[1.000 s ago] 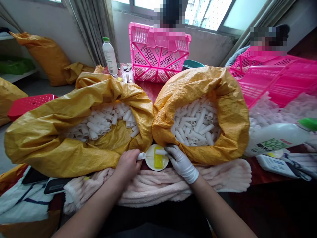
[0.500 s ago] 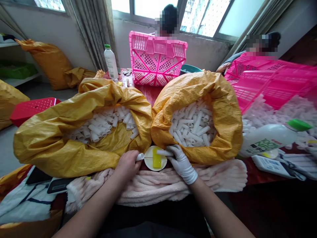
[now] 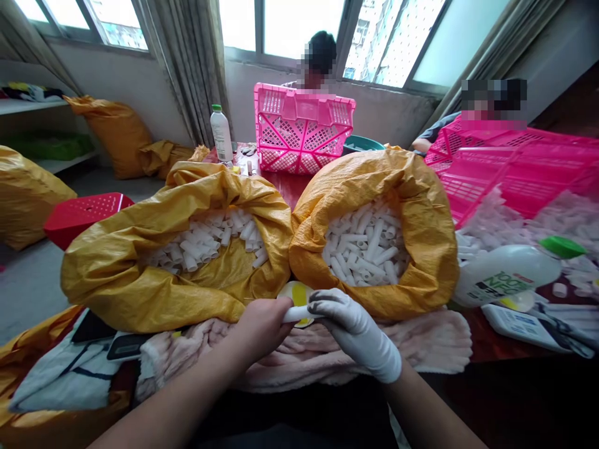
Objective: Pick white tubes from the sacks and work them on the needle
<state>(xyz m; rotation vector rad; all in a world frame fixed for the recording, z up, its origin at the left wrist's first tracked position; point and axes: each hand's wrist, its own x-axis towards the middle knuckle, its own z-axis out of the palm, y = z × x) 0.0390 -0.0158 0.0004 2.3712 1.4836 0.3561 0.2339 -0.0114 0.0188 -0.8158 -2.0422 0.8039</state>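
My bare left hand [image 3: 264, 324] is closed around one end of a short white plastic tube [image 3: 298, 313]. The white-gloved fingers of my right hand [image 3: 358, 337] are closed on its other end; whether this is one tube or two end to end, I cannot tell. Partly hidden behind the hands is a small round dish [image 3: 284, 291] with a yellow piece [image 3: 298, 292] on it. Beyond them, side by side, stand a left yellow woven sack [image 3: 140, 299] and a right one [image 3: 433, 231], both rolled down around many loose white tubes [image 3: 369, 243].
A pink towel [image 3: 421, 343] lies along the front edge. To the right are a tilted bottle [image 3: 510, 271], a white box [image 3: 519, 325] and pink baskets [image 3: 528, 168]. Another pink basket [image 3: 304, 128] stands upright before a co-worker. Phones [image 3: 128, 345] lie on the left.
My hands have come together over the near side of the dish; before, they were apart, each with a white tube. The right hand has moved off the yellow piece. The view has tilted up slightly.
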